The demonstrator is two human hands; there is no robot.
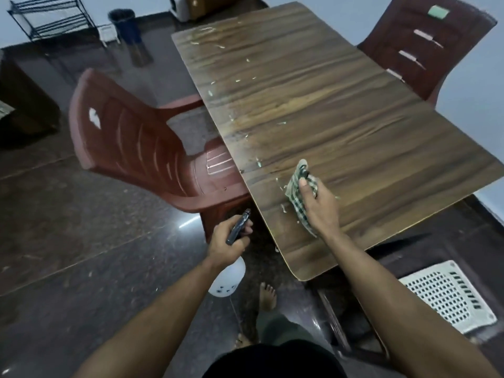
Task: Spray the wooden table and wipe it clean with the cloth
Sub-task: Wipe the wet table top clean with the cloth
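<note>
Left of the worktop (327, 110), the left hand (227, 241) holds the spray bottle (227, 276) tight. On the worktop's near corner, the right hand (319, 207) presses the checked cloth (296, 190), gripping it. Wiping has begun; next it likely must sweep far across the pale crumbs (218, 46).

The left hand (227, 237) hid the neck of the spray bottle (227, 279), and the forearm covered part of its white body. The right hand (320, 207) covered much of the cloth (296, 186). The pale flecks (246, 136) on the wooden table (341, 118) were too small to identify, possibly crumbs. The far chair (425, 50) was cut off by the table's edge.
</note>
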